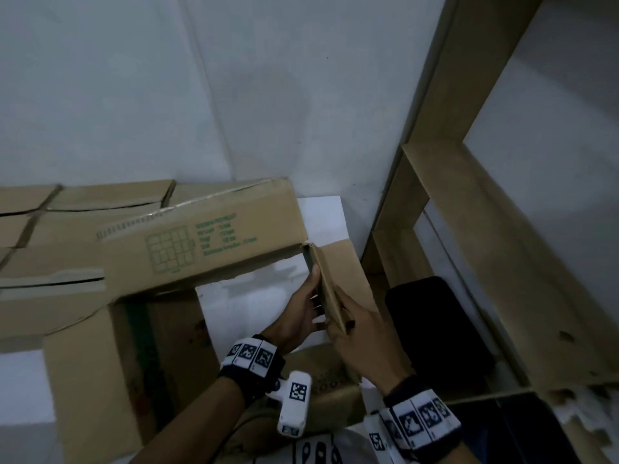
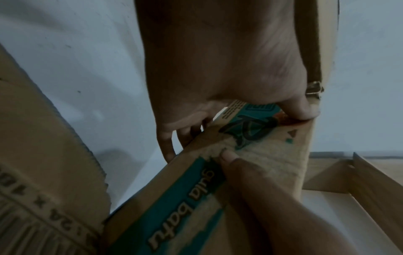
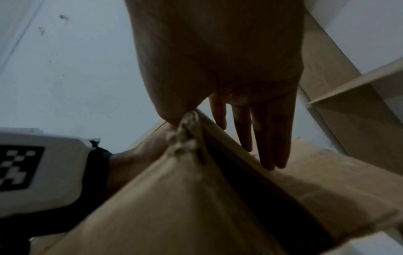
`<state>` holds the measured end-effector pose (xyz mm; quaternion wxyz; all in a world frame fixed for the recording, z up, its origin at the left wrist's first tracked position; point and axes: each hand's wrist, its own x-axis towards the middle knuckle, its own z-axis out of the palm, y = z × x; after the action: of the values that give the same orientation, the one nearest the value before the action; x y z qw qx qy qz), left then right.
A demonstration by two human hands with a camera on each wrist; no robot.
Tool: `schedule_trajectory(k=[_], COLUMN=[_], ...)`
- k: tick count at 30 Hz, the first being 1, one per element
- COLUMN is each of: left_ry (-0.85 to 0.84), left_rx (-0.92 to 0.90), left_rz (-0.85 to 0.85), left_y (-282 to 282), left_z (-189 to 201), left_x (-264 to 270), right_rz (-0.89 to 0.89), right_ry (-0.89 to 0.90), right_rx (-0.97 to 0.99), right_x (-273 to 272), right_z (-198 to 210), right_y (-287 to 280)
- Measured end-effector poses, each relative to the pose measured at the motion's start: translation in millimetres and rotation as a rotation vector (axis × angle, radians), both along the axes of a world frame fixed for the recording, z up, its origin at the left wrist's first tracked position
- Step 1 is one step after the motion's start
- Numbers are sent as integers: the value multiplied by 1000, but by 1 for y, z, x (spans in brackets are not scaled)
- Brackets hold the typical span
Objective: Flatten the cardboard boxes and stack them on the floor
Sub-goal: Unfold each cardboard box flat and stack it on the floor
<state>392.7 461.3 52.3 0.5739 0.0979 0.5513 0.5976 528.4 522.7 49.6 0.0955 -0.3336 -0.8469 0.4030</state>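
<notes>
I hold a small brown cardboard box, half collapsed, upright between both hands above the floor. Teal print reading "gula batu" runs along the small box in the left wrist view. My left hand grips its left side, thumb on the printed face and fingers behind. My right hand pinches the torn edge, its straight fingers lying flat along one panel while the thumb presses the printed face. A large box with green print lies just to the left.
More brown boxes sit behind the large one, and an open carton stands at the lower left. A wooden shelf frame rises on the right with a black object at its foot. White floor tile shows beyond the hands.
</notes>
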Motion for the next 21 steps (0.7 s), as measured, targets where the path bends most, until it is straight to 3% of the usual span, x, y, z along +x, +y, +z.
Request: schedule_trajectory(k=[5,8,17,21], left_ry=[39,64,158,227], left_rx=[39,34,-42,-145], left_rz=[58,-1,-87,-239], left_y=[4,-1,-8,-25], left_z=[-2,-7,-10,-20], left_x=[-2,-3,-15,-24], right_rz=[-49,-64,-229,-261], right_ry=[40,10,16,87], right_rx=[-261,-309,-3,41], right_x=[-12,-8,-4,-5], right_z=[-20,-21,-18,-16], right_y=[10,6,14,16])
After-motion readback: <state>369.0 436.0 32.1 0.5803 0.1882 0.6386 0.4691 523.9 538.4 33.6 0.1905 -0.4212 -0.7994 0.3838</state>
